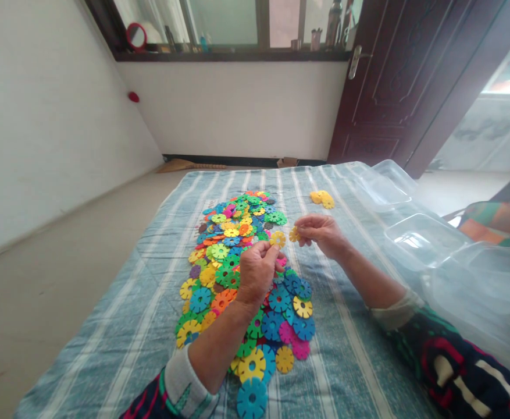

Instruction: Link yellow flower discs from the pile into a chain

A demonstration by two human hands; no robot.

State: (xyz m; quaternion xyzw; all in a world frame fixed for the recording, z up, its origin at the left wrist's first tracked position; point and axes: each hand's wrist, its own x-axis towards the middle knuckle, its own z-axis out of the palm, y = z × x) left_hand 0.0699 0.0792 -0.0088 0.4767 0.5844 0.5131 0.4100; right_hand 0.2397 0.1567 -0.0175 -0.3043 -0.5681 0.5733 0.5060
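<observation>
Holding two yellow pieces this close together, I judge that the work wants light fingertips and one steady side. I would let my left hand [257, 270] be the anchor and make the small corrections with my right hand [320, 233]. The first yellow disc [281, 237] shows most of its notched rim, so a notch there can be chosen by eye; the second yellow disc [294, 234] is partly covered by my fingers, and I cannot tell how its notches lie. Turning it until a notch shows, and gripping only the far edge, should keep the facing rims free. Squeezing too hard could tilt a disc or make it slip into the pile [220, 251], where it would be hard to pick out.

My left hand is narrowed to a pinch, thumb and fingertips on the lower edge of the first disc, above the pile; whether its lower fingers brush the pieces below I cannot tell. My right hand is likewise drawn in, thumb and forefinger nipping the second disc just beside the first, with a slim gap between the two. Beyond my right hand a small yellow cluster [323, 199] lies on the striped cloth [346, 326], apart from the pile.
</observation>
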